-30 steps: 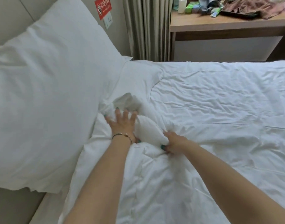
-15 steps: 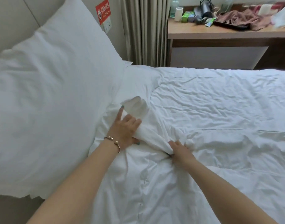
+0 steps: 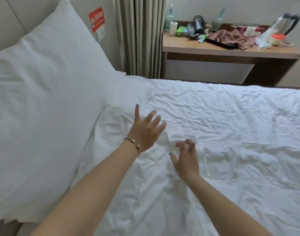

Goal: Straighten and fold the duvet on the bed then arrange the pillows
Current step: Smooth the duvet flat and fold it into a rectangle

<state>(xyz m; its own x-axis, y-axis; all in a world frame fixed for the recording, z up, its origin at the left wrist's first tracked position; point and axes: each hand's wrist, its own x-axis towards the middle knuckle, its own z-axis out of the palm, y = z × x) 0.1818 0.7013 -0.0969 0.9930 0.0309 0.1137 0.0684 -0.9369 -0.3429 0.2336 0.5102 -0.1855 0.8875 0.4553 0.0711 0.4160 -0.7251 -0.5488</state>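
A white duvet lies spread and wrinkled over the bed. A large white pillow leans against the headboard at the left, its lower edge over the duvet's top end. My left hand, with a gold bracelet on the wrist, hovers with fingers spread just above the duvet near the pillow. My right hand is beside it, fingers spread and slightly bent, holding nothing. A small raised fold of duvet sits between the two hands.
A wooden desk stands beyond the bed, cluttered with bottles, a brown cloth, a kettle and tissue rolls. Curtains hang left of it. A red no-smoking sign is on the wall above the pillow.
Both hands have let go of the bunched duvet corner and lifted off it with fingers spread. The corner has flattened onto the bed. The view has tilted up.
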